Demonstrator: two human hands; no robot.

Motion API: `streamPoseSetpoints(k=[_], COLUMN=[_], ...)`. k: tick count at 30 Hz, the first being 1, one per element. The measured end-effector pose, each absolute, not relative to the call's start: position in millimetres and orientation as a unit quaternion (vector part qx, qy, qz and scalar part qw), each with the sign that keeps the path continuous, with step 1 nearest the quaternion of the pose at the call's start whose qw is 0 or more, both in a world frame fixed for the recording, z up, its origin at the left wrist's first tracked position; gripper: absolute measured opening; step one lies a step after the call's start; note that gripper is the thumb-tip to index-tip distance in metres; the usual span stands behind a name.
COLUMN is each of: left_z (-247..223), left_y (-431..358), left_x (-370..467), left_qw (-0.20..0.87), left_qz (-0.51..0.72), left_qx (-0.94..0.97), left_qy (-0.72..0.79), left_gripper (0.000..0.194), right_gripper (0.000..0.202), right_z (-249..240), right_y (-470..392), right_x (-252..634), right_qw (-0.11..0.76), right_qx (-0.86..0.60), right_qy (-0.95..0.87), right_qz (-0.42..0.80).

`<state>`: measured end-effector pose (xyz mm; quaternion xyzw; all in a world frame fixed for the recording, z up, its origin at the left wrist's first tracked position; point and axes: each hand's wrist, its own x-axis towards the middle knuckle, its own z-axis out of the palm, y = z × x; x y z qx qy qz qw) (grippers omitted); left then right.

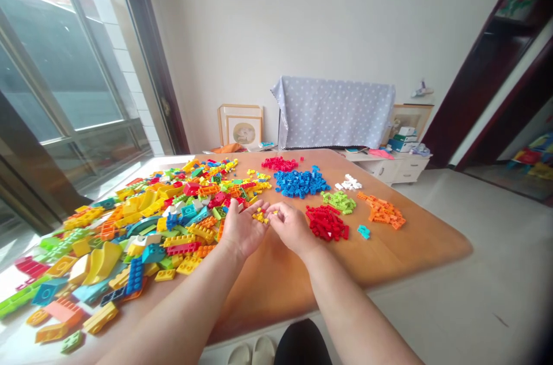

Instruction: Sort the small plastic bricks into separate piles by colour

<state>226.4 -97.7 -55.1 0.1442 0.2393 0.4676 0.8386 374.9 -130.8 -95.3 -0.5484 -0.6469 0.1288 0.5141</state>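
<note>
My left hand (245, 234) is held palm up over the table with its fingers stretched out. Several small yellow building bricks (260, 216) lie in it. Beside it, my right hand (290, 228) has thumb and fingertips pinched together at the left fingers, with a small bit of yellow brick (275, 213) showing there. To the left spreads a large mixed heap of building bricks (173, 221) in many colours. Just right of my right hand lies a pile of red bricks (327, 223). Blue bricks (301, 182) are piled beyond both hands.
On the brown table (389, 255) also lie lime green bricks (340, 202), orange bricks (382, 210), white bricks (349, 182), a turquoise brick (363, 231) and pinkish-red bricks (280, 163). A dotted cloth (337, 111) hangs over something by the wall. The table's edge curves round at right.
</note>
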Motion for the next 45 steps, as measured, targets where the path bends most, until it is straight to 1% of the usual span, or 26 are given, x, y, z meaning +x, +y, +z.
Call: streamPoseSetpoints(k=[3,7,10,14,17,20,22,25,28,33,35,38,42,45], left_z=[-58.6,-59.9,-59.8,-61.4,-63.7,-65.7,-66.6,-67.8,-69.6,-72.7,-73.5,-74.1,-73.0,-71.6], left_y=[-100.7,-106.1,-109.1,-110.3,-109.4,-106.9,-104.5,-100.0,-94.8,-88.7,-87.0,-84.5,-83.2,-85.5], left_x=[227.6,229.6,230.5,231.2,231.2,229.4,227.2,223.2,220.2,218.7,218.9,220.1,224.2,230.4], left_qw=[0.841,0.851,0.851,0.853,0.857,0.862,0.864,0.861,0.852,0.845,0.834,0.819,0.799,0.776], left_qz=[0.461,0.424,0.409,0.404,0.408,0.415,0.419,0.432,0.456,0.468,0.487,0.513,0.536,0.554], left_qx=[0.152,0.173,0.177,0.176,0.173,0.156,0.147,0.143,0.14,0.132,0.126,0.112,0.111,0.134], left_qy=[0.237,0.259,0.276,0.28,0.263,0.245,0.239,0.226,0.214,0.224,0.226,0.23,0.249,0.27], left_gripper=[0.064,0.072,0.075,0.07,0.067,0.066,0.066,0.067,0.064,0.056,0.048,0.039,0.038,0.04], right_gripper=[0.022,0.026,0.021,0.015,0.014,0.017,0.021,0.024,0.025,0.023,0.026,0.032,0.034,0.035], right_z=[-96.5,-99.9,-103.4,-106.9,-104.8,-98.7,-94.8,-92.7,-95.1,-99.6,-99.9,-98.6,-94.3,-90.0], right_y=[-130.5,-129.3,-128.6,-127.9,-128.6,-131.5,-134.3,-138.9,-143.7,-148.2,-147.3,-144.3,-141.7,-141.9], right_x=[376.4,378.0,379.1,379.7,382.3,392.7,405.5,429.8,451.9,470.6,472.2,468.3,452.4,438.0], right_qw=[0.509,0.482,0.465,0.459,0.481,0.533,0.573,0.612,0.612,0.565,0.576,0.621,0.67,0.676], right_qx=[-0.546,-0.55,-0.553,-0.572,-0.571,-0.569,-0.584,-0.639,-0.698,-0.761,-0.76,-0.737,-0.682,-0.647], right_qy=[-0.652,-0.666,-0.67,-0.649,-0.629,-0.588,-0.545,-0.454,-0.367,-0.313,-0.297,-0.265,-0.289,-0.348], right_qz=[0.133,0.15,0.169,0.205,0.216,0.216,0.184,0.102,0.051,0.057,0.056,0.042,0.05,0.066])
